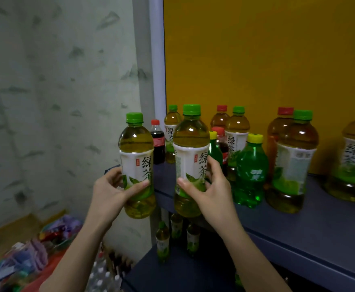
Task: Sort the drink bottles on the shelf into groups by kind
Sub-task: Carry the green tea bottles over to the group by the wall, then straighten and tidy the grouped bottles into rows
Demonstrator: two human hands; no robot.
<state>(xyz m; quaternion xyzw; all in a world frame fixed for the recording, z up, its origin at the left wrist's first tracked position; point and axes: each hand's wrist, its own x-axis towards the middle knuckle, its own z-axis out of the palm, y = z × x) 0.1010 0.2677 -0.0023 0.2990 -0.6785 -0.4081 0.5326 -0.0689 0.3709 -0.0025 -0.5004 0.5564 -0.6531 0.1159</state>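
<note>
My left hand (pixel 111 191) grips a green-capped green tea bottle (pixel 137 157) in the air, left of the shelf edge. My right hand (pixel 209 191) grips a second green tea bottle (pixel 191 148) in front of the upper shelf (pixel 311 224). On that shelf stand mixed drinks: a small cola bottle (pixel 158 142), a green soda bottle with a yellow cap (pixel 251 171), another yellow-capped one (pixel 214 150) half hidden, red-capped brown tea bottles (pixel 278 131) and several more green tea bottles (pixel 293 163). Three green tea bottles (pixel 162 242) stand on the lower shelf.
A yellow back panel (pixel 267 49) rises behind the shelf, with a grey upright post (pixel 156 60) at its left end. A patterned wall (pixel 56 91) lies to the left. Colourful bags (pixel 31 256) and bottled drinks with white caps (pixel 102 272) crowd the floor below.
</note>
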